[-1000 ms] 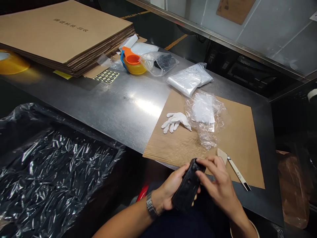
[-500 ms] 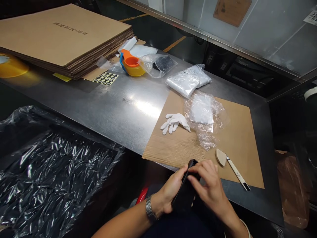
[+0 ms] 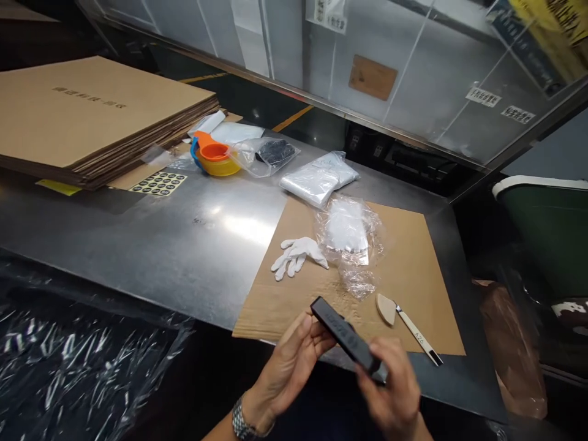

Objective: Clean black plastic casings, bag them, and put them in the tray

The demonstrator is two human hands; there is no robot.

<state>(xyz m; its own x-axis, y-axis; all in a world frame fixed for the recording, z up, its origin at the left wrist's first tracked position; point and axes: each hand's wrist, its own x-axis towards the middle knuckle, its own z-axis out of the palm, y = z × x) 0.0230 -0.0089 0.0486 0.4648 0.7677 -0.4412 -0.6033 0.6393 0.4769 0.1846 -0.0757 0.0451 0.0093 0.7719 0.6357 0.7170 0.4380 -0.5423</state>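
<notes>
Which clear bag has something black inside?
The clear plastic bag beside the round yellow and orange plastic holder: its contents look black. The crumpled clear plastic bag on brown cardboard and the shiny plastic packet show white.

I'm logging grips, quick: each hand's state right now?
Left hand: open, fingers by the black part; contact unclear.
Right hand: closed, holding the black part's near end.

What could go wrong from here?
1. Drop: the right hand grips one end of the black part, while the left hand is open near the other. In view, the part crosses the near edge of the table, so a slip might reach the floor.
2. Smudges: bare fingers could mark it; a white glove lies unworn on the cardboard sheet.
</notes>
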